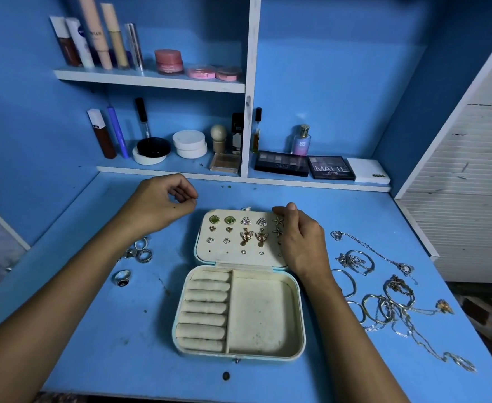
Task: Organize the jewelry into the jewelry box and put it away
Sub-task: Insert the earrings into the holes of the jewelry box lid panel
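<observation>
Several rings (135, 257) lie loose at the left of the desk (93, 330), partly under the left forearm. Above them the left hand (159, 203) hovers with fingertips curled toward the thumb, as if pinching something tiny; whether it holds anything I cannot tell. Mid-desk the box (239, 312) lies open: ring rolls and tray bare, earrings (246, 232) pinned across the lid. The right hand (298, 238) rests on the lid's right edge, fingers together and bent over its far corner, thumb along the rim. Right of it lie tangled bangles and chains (384, 301). Risks, as I judge them: a small stud or back dropped from the left hand could be lost on the desk; the forearm could sweep rings off; lifting one chain could drag the whole knot.
</observation>
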A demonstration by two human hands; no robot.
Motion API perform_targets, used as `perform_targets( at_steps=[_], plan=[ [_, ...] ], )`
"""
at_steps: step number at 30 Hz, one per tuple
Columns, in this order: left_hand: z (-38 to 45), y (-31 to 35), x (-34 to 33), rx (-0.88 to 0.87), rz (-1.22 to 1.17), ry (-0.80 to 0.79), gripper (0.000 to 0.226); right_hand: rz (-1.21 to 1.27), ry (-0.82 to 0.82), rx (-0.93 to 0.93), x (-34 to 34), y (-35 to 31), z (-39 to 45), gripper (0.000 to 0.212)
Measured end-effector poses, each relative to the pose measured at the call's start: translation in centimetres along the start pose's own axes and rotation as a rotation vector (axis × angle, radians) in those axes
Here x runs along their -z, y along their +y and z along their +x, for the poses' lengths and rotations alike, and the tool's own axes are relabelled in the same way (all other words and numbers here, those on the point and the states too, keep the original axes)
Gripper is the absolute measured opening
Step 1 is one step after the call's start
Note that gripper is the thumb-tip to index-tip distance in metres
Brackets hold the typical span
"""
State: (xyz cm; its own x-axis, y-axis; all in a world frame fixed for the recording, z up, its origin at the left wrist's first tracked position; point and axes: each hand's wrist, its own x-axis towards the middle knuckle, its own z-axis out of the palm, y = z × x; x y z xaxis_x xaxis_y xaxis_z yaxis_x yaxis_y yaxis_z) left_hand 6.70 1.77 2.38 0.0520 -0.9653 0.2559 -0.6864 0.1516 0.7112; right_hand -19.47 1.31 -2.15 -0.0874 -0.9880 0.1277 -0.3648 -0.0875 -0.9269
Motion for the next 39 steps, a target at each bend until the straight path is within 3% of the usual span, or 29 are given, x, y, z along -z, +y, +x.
perform_targets(
  at_steps=[19, 25, 39],
  plan=[
    [-4.6, 3.6, -1.2, -0.07, -0.048, -0.242, 0.015, -0.019, -0.005, 0.027, 0.0, 0.1, 0.0, 0.049],
    [-4.8, 3.7, -2.0, -0.06, -0.026, -0.281, 0.014, -0.016, -0.009, 0.027, 0.0, 0.1, 0.0, 0.049],
    [-4.2, 2.8, -2.7, -0.225, 0.04, -0.295, 0.016, -0.004, -0.008, 0.015, 0.0, 0.0, 0.0, 0.049]
  ],
)
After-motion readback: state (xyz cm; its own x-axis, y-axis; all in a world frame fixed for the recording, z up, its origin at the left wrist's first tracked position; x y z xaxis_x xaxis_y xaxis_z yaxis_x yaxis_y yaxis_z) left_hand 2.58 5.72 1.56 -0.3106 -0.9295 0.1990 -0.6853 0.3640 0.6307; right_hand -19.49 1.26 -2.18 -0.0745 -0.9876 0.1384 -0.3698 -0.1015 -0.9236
